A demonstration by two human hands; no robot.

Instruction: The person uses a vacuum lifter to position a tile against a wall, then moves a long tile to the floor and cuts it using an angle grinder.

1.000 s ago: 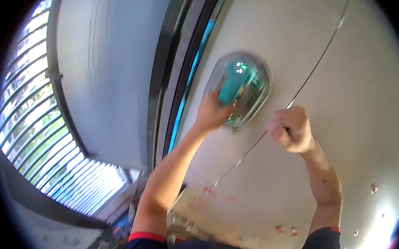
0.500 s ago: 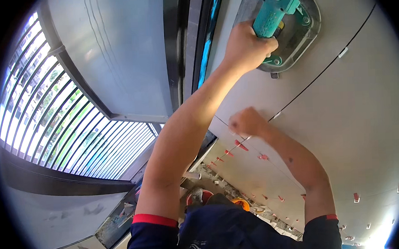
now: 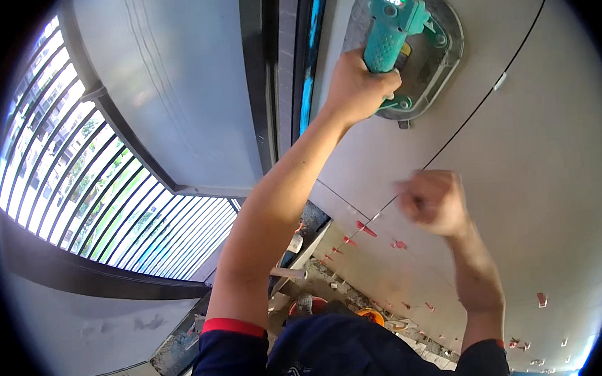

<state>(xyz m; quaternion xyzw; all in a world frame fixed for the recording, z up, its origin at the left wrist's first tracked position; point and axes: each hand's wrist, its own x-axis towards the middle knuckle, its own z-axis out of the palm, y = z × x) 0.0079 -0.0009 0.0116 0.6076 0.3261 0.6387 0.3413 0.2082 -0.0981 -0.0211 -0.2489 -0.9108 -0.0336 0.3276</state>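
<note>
Teal tool (image 3: 391,29), gripped tight by the left hand (image 3: 357,88), sits on the grey tile (image 3: 529,178) above the joint, while the right hand (image 3: 434,202), a blurred empty fist, knocks beside it: seating step, judging level next.

The right hand (image 3: 434,202), a fist, has dropped from beside the teal suction tool (image 3: 402,49) to a position well below it on the tile wall (image 3: 549,177). Half a second ago it lay lower and further left, by the red spacers (image 3: 365,227); it is now motion-blurred.
</note>
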